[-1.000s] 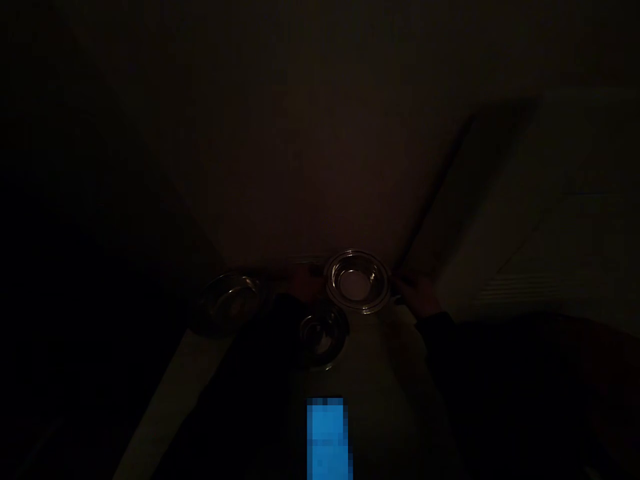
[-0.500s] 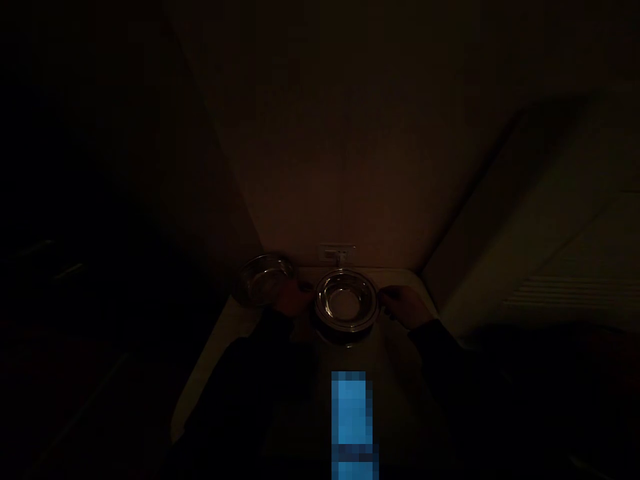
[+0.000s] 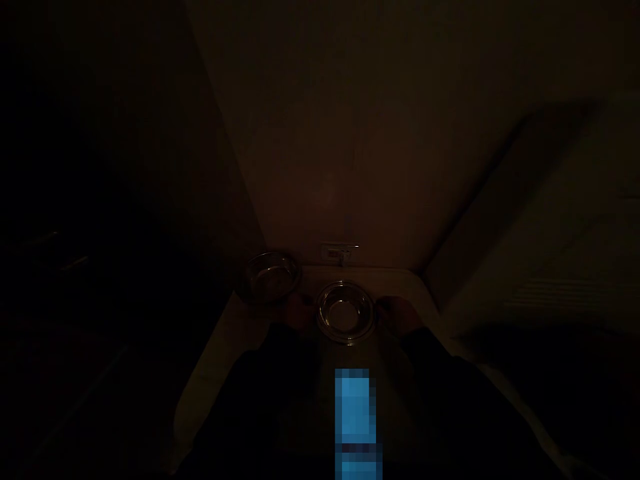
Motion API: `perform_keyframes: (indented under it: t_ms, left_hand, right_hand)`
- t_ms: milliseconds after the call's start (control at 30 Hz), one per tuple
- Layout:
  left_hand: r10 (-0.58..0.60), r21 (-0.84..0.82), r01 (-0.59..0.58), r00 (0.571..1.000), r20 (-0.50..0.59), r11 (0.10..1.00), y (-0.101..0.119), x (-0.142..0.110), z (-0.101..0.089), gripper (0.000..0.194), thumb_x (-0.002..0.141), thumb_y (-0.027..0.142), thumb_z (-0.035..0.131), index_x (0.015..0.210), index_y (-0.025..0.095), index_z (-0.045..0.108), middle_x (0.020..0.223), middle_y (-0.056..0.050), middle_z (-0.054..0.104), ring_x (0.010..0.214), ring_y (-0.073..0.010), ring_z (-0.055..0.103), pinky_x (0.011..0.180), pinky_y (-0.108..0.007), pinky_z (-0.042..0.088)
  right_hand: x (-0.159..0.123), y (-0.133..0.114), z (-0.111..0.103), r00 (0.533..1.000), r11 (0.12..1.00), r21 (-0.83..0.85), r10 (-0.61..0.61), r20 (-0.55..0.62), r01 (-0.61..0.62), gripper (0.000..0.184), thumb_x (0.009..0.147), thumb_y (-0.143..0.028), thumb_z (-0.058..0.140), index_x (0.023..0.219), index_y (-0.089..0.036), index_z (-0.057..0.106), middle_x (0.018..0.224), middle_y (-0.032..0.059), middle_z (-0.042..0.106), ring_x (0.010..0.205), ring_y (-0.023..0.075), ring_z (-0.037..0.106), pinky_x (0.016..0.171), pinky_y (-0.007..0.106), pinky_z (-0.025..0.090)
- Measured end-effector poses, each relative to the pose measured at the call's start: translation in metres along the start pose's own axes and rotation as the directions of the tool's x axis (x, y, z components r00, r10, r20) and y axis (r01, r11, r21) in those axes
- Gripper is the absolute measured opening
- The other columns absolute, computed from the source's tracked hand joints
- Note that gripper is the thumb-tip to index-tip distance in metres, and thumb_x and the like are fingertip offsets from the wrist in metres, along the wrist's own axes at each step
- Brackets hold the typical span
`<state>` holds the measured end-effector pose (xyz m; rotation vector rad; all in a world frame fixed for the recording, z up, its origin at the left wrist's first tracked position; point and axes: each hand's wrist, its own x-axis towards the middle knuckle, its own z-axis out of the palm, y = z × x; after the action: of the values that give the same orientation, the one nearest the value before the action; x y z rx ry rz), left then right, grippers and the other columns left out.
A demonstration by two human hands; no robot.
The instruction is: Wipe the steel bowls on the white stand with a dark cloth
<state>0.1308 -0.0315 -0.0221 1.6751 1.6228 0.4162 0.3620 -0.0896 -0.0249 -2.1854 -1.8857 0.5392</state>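
Dim light over our desk

Near the desk's back we have the shiny bowl centred, a second bowl to its left. Our left grip sits at the shiny bowl's left side, our right grip at its right; it is too dark to tell whether either is closed on it. Behind shows a small wall socket.

You are looking down on a pale table, its far right corner curving and its near part sinking into darkness. At the far left corner a wide bowl is sitting. To its right, around the far middle, a rimmed metal bowl is facing upward; you are getting too little light for telling what is lying directly beneath it.
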Motion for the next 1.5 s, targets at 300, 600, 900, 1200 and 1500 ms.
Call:
perform_keyframes:
  t_ms: [300, 600, 900, 1200, 1500]
  left_hand:
    - [-0.057, 0.105, 0.061, 0.998, -0.035, 0.993, 0.006, -0.004, 0.006, 0.024, 0.070, 0.025, 0.058, 0.088, 0.010, 0.066, 0.096, -0.014, 0.067, 0.088, -0.0223, 0.062, 0.071, -0.027, 0.045]
    - [-0.075, 0.002, 0.075, 0.997, -0.017, 0.997, -0.006, -0.004, 0.010, 0.030, 0.071, 0.023, 0.058, 0.097, 0.007, 0.063, 0.100, -0.015, 0.066, 0.090, -0.0209, 0.062, 0.072, -0.026, 0.046]
    - [-0.031, -0.130, 0.033, 0.999, 0.017, 0.991, 0.006, 0.002, 0.018, 0.027, 0.075, 0.025, 0.056, 0.093, 0.007, 0.065, 0.091, -0.012, 0.069, 0.082, -0.0190, 0.064, 0.067, -0.024, 0.048]
    - [0.086, -0.176, -0.072, 0.994, 0.071, 0.982, 0.056, 0.025, 0.055, 0.020, 0.074, 0.025, 0.055, 0.076, 0.010, 0.069, 0.077, -0.010, 0.070, 0.072, -0.0177, 0.063, 0.061, -0.024, 0.047]
    - [0.109, -0.204, -0.087, 0.989, 0.104, 0.975, 0.074, 0.047, 0.084, 0.019, 0.073, 0.025, 0.056, 0.077, 0.011, 0.069, 0.077, -0.009, 0.070, 0.070, -0.0167, 0.063, 0.059, -0.023, 0.046]
  right_hand:
    - [-0.001, -0.002, 0.003, 0.998, 0.998, -0.051, 0.047, 0.041, -0.045, 0.028, 0.082, -0.028, 0.042, 0.087, -0.017, 0.068, 0.091, 0.0103, 0.069, 0.085, 0.0203, 0.063, 0.063, 0.024, 0.040]
    - [0.002, 0.009, 0.013, 0.999, 0.994, 0.097, 0.046, -0.001, -0.046, 0.031, 0.080, -0.027, 0.045, 0.100, -0.015, 0.065, 0.100, 0.0105, 0.067, 0.093, 0.0198, 0.062, 0.074, 0.024, 0.044]
    - [0.008, 0.031, 0.012, 0.996, 0.934, 0.353, 0.082, -0.045, -0.060, 0.030, 0.079, -0.028, 0.044, 0.094, -0.014, 0.067, 0.084, 0.0069, 0.070, 0.074, 0.0168, 0.065, 0.064, 0.024, 0.050]
    - [0.018, 0.078, -0.012, 0.968, 0.882, 0.439, 0.234, -0.091, -0.172, 0.033, 0.079, -0.025, 0.046, 0.103, -0.012, 0.064, 0.084, 0.0084, 0.070, 0.065, 0.0162, 0.065, 0.053, 0.023, 0.052]
    - [0.035, 0.109, -0.014, 0.941, 0.909, 0.353, 0.295, -0.166, -0.222, 0.033, 0.078, -0.022, 0.046, 0.103, -0.013, 0.065, 0.098, 0.0101, 0.068, 0.090, 0.0206, 0.063, 0.075, 0.026, 0.050]
